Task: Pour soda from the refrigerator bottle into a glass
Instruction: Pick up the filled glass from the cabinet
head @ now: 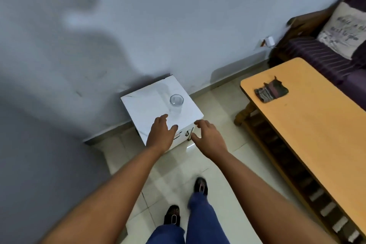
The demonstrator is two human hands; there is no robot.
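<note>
A clear empty glass (176, 103) stands upright on top of a small white mini fridge (146, 105) set against the wall. My left hand (161, 134) hovers over the fridge's front top edge, fingers apart, holding nothing. My right hand (209, 138) reaches toward the fridge's front right corner, fingers spread, close to the metal door handle (190, 133). Neither hand touches the glass. No soda bottle shows; the fridge door looks closed.
A long wooden table (309, 125) with a folded dark cloth (271, 89) stands to the right. Behind it is a sofa with a cushion (344, 29). My feet (200, 184) are on the tiled floor in front of the fridge.
</note>
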